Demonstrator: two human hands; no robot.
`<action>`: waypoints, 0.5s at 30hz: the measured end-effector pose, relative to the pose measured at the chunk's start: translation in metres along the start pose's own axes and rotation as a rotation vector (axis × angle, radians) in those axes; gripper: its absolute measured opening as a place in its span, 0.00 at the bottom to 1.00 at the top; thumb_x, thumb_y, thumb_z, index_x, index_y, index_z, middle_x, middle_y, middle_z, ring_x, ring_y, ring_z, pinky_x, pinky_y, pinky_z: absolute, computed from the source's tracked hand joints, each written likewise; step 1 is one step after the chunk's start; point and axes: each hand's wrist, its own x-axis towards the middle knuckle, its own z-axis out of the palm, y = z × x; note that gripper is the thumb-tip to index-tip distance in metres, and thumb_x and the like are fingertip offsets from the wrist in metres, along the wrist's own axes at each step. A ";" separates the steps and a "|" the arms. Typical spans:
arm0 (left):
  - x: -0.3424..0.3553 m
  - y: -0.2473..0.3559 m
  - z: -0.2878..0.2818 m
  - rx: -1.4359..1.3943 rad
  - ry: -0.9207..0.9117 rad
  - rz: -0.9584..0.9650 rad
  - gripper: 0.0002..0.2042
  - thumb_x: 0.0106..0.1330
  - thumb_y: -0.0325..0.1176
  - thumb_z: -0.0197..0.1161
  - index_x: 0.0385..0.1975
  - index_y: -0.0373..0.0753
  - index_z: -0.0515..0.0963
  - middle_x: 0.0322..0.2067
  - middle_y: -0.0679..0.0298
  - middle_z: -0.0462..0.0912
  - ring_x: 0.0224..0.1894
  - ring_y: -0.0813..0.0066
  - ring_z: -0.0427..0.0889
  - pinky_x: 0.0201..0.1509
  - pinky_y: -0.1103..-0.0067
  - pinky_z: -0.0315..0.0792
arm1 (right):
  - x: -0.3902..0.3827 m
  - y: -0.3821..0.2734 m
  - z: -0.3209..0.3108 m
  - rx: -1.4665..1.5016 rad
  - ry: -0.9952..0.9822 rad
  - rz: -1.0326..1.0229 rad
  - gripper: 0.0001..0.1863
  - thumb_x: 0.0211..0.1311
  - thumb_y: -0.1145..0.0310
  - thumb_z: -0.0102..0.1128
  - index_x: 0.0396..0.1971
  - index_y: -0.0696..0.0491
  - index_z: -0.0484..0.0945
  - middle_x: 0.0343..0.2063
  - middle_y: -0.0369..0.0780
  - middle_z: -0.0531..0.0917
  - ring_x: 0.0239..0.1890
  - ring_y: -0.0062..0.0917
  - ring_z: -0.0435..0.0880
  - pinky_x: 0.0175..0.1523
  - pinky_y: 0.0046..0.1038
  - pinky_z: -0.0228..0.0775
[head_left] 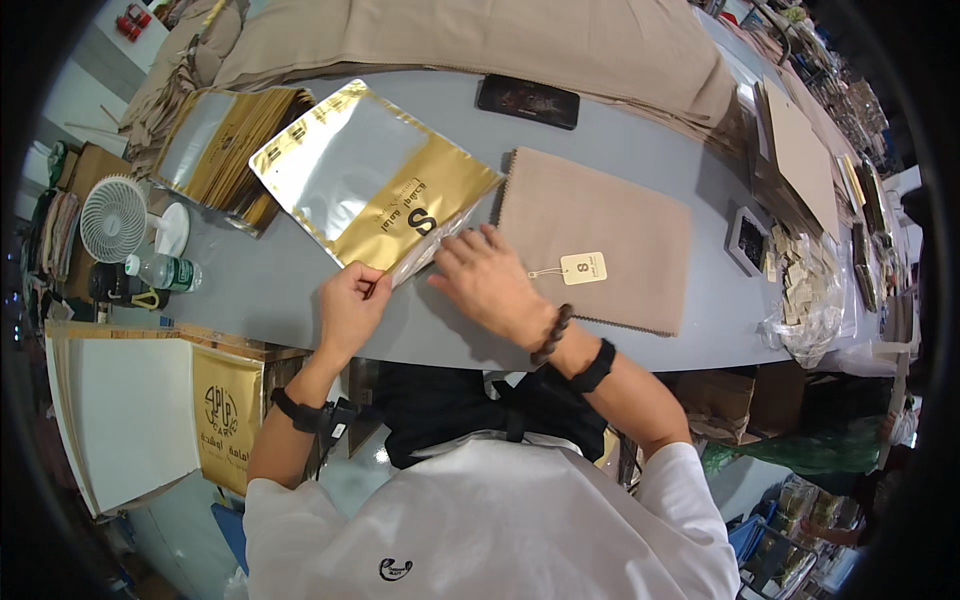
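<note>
My left hand [355, 305] pinches the lower corner of a gold and silver flat bag [355, 170] lying on the table. My right hand [485, 280] rests at the bag's lower right edge, fingers apart and bent, touching the clear plastic strip [420, 255] there. To its right lies a folded beige cloth [630, 220] with zigzag edges and a cream tag [583, 267] on a string.
On the grey table [230, 320] are gold bags [215, 150], a white fan [115, 220], a bottle [165, 270], a black phone [528, 100], cards [800, 150], a small box [748, 240] and tag bundles [800, 290]. Beige cloth [470, 40] covers the far side.
</note>
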 end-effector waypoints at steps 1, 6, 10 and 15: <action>-0.006 0.003 0.003 0.115 0.049 0.123 0.05 0.63 0.25 0.72 0.33 0.32 0.82 0.27 0.61 0.86 0.27 0.76 0.85 0.32 0.78 0.78 | -0.003 0.016 -0.012 0.075 -0.012 0.041 0.13 0.69 0.62 0.64 0.45 0.55 0.81 0.44 0.43 0.84 0.50 0.38 0.83 0.58 0.40 0.75; -0.011 0.030 0.011 0.323 0.031 0.355 0.12 0.58 0.22 0.68 0.42 0.34 0.81 0.36 0.52 0.85 0.34 0.53 0.87 0.40 0.65 0.81 | 0.012 0.121 -0.055 0.052 0.165 0.259 0.18 0.64 0.62 0.70 0.49 0.54 0.83 0.41 0.46 0.87 0.44 0.43 0.86 0.52 0.42 0.79; 0.016 0.048 0.021 0.501 -0.022 0.424 0.16 0.58 0.20 0.64 0.47 0.32 0.81 0.38 0.50 0.85 0.33 0.49 0.85 0.41 0.63 0.79 | 0.024 0.173 -0.061 -0.023 -0.101 0.510 0.28 0.57 0.56 0.77 0.54 0.56 0.82 0.44 0.49 0.87 0.48 0.44 0.86 0.54 0.42 0.79; 0.052 0.052 0.045 0.377 -0.052 0.284 0.10 0.62 0.26 0.67 0.43 0.31 0.82 0.29 0.49 0.86 0.31 0.52 0.86 0.37 0.64 0.78 | 0.023 0.178 -0.065 0.100 -0.354 0.540 0.27 0.53 0.54 0.80 0.48 0.57 0.86 0.45 0.48 0.87 0.48 0.44 0.87 0.51 0.42 0.80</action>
